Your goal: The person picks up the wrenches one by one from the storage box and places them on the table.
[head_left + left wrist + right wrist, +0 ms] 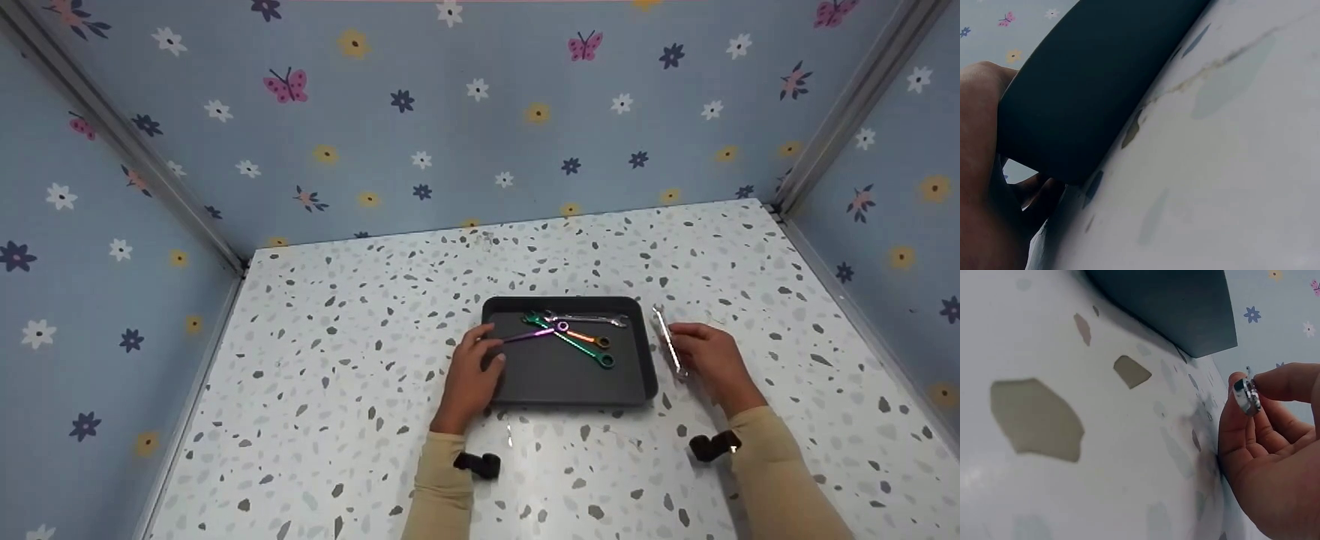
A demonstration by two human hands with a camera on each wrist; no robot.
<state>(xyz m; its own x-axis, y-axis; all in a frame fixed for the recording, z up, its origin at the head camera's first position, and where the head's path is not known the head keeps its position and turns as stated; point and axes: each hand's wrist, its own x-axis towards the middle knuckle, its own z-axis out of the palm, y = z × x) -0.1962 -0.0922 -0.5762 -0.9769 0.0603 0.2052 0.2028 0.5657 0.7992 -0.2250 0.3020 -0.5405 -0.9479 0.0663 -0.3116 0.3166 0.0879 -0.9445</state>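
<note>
A dark grey tray point(570, 386) lies on the speckled table. My left hand point(472, 375) grips its left wall, thumb over the rim and other fingers around the corner in the left wrist view. Inside lie a purple wrench point(529, 334), a green wrench point(577, 345), an orange wrench point(589, 337) and a silver wrench point(589, 319), crossing one another. The purple one's left end meets my left fingers. Just right of the tray, my right hand point(712, 360) pinches another silver wrench point(670, 341) between thumb and fingers; its end point(1248, 396) faces the right wrist view.
The white speckled table point(337, 390) extends around the tray. Blue flowered panels point(450, 112) stand at the back and both sides, joined by grey metal posts point(847, 105).
</note>
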